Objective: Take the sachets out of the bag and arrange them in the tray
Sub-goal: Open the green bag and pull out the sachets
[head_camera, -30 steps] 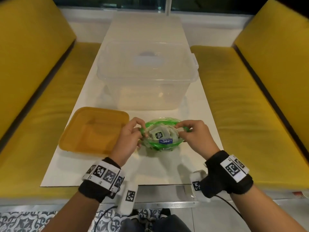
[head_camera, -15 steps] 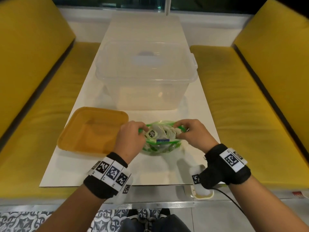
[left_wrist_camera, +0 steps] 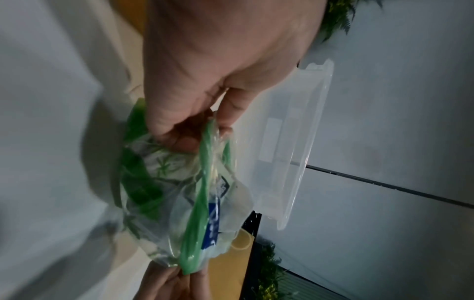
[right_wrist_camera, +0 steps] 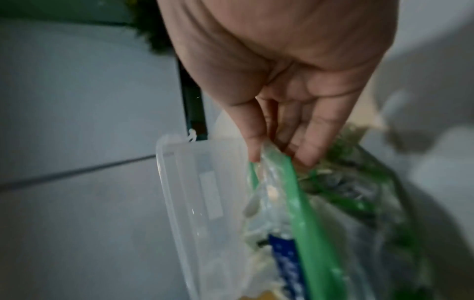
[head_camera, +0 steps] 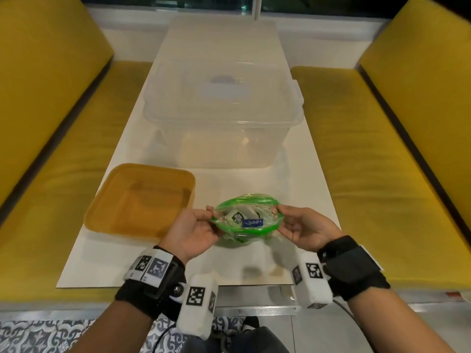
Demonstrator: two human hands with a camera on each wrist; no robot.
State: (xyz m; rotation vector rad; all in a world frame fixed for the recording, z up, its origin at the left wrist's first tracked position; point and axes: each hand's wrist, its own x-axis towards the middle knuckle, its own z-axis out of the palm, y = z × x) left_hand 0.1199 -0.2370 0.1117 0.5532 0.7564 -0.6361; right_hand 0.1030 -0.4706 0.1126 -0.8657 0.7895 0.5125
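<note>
Right now my left hand (head_camera: 190,231) and right hand (head_camera: 304,229) each pinch one end of the clear, green-rimmed bag (head_camera: 246,216), holding its mouth open above the table (head_camera: 300,200), just right of the orange tray (head_camera: 140,200). Inside, white sachets (head_camera: 235,217) and a blue one (head_camera: 252,222) sit jumbled; their print is too blurred to read, and the lower ones are hidden.

Two bare forearms, each wearing a black fabric wristband (head_camera: 353,270) bearing white tags printed with black square codes (head_camera: 153,267); a white padded block (head_camera: 197,305) carries similar codes, and a thin dark cable (head_camera: 342,305) trails at five o'clock.
</note>
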